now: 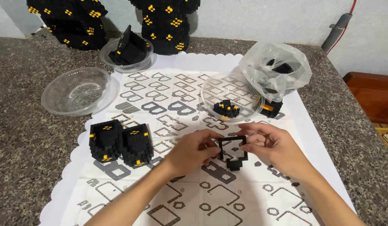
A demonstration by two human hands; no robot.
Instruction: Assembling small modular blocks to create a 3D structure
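Taking the printed instruction sheet (189, 196) as the landmark and reading from its left edge: an empty clear plastic bowl (75, 90) sat just off its upper-left corner on the speckled stone counter (22, 138); two studded black block assemblies with yellow dots (120, 142) stood on its left part; near its middle the left hand (193, 151) had thumb and fingertips closed on the left side of a small black brick frame (233, 150), and the right hand (272, 144) pinched its right side, both equally near; the frame (an open angular outline, held upright, a chunkier lump at its lower end) lay directly between the fingertips, above the sheet; beyond it a clear bowl of loose black pieces (231, 98) rested on the sheet; a crinkled plastic bag (277, 69) sat at its right edge.
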